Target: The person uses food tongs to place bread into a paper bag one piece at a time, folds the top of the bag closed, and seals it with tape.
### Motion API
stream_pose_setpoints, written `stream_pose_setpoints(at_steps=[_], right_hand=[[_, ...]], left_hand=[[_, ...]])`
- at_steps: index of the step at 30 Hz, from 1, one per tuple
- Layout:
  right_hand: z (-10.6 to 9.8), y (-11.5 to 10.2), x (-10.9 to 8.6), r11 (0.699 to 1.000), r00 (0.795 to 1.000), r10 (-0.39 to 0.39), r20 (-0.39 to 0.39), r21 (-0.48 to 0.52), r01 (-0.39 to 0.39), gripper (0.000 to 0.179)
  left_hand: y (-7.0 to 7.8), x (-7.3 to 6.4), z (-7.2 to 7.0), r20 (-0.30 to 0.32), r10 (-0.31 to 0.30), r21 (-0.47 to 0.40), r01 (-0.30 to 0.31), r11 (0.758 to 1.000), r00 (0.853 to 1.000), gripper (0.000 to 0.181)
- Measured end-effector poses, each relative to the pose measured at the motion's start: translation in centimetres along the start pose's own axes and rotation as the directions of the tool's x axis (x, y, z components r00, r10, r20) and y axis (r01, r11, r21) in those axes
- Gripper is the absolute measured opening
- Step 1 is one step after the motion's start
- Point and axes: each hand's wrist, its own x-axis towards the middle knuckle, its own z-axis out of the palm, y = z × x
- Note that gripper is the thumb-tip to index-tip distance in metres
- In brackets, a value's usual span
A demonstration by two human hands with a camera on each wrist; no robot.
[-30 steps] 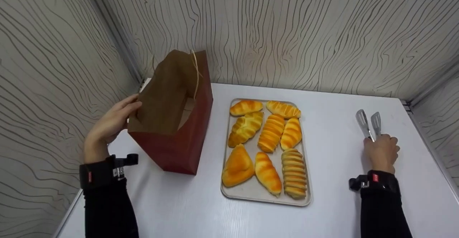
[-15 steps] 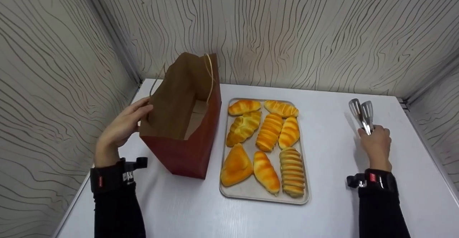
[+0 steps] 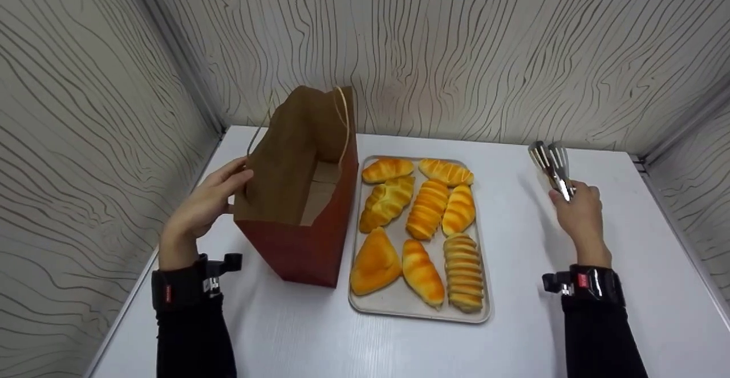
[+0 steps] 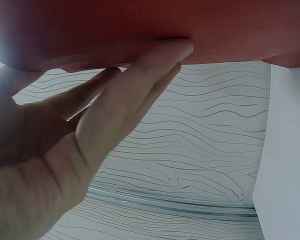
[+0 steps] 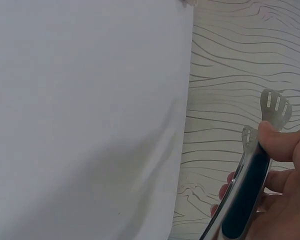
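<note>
A red paper bag [image 3: 311,252] with a brown inside stands upright on the left, its mouth spread. My left hand [image 3: 206,201] holds the bag's left rim. In the left wrist view a digit of that hand [image 4: 115,105] lies against the red outer wall, and other fingertips are hidden behind the bag. My right hand [image 3: 583,215] grips metal tongs [image 3: 556,164] with slotted heads, over the right of the table. In the right wrist view the thumb lies on the dark handle of the tongs [image 5: 247,195], whose heads stand a little apart.
A baking tray [image 3: 393,307] with several bread rolls [image 3: 423,275] lies mid-table, just right of the bag. Twisted cord handles [image 3: 345,118] rise from the bag's mouth. Wood-patterned walls [image 3: 433,53] border the white table [image 3: 513,264] at the back and sides.
The tongs have come up off the table in my right hand and shifted left and away from me. My left hand and the bag have moved right toward the tray, and the bag's mouth is wider.
</note>
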Motion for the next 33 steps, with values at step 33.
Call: stream_pose_setpoints(at_steps=[33], right_hand=[[4.2, -5.5, -0.3, 0.937, 0.944, -0.282, 0.173, -0.162, 0.310, 0.043]], left_hand=[[-0.3, -0.1, 0.6, 0.003, 0.014, -0.027, -0.014, 1.000, 1.000, 0.074]])
